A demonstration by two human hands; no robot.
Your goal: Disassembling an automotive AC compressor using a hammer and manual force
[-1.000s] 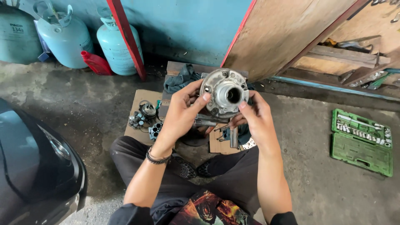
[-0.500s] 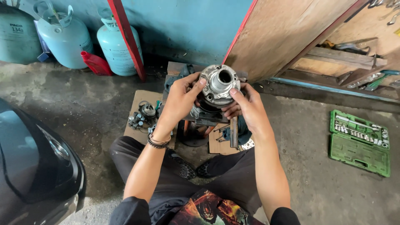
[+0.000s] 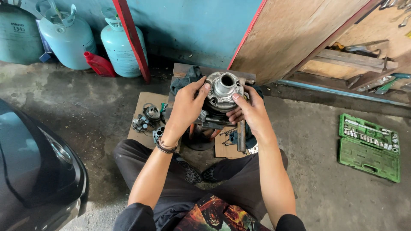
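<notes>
The person sits on the concrete floor (image 3: 85, 111) with both hands wrapped round a round metal compressor body (image 3: 222, 92), held up over a small wooden block (image 3: 188, 68) in front of the knees. The left hand (image 3: 186, 105) grips its left side, fingertips curled over the front plate; the right hand (image 3: 248, 113) cups it from the right and underneath, thumb pressed on the rim. Both are clenched on the part, neither free.

The part's hollow central hub faces up and slightly toward the person, so its long axis runs near upright, tipped a little toward the camera. The darker body hangs below the bright plate, mostly hidden by the fingers.

By my reckoning the job sits somewhere mid-way: 1 cluster of small loose parts (image 3: 147, 119) lies on a cardboard sheet (image 3: 143, 102) just left of the hands, which suggests pieces are off the unit. A metal bar tool (image 3: 241, 134) lies near the right wrist. Whether the hub end is complete I cannot tell.

Round about: an open green socket set (image 3: 369, 145) well off to the right, 3 pale green gas cylinders (image 3: 122, 45) against the blue wall, a red bottle (image 3: 99, 64) between 2 of them, and a dark car (image 3: 30, 171) at the left.
</notes>
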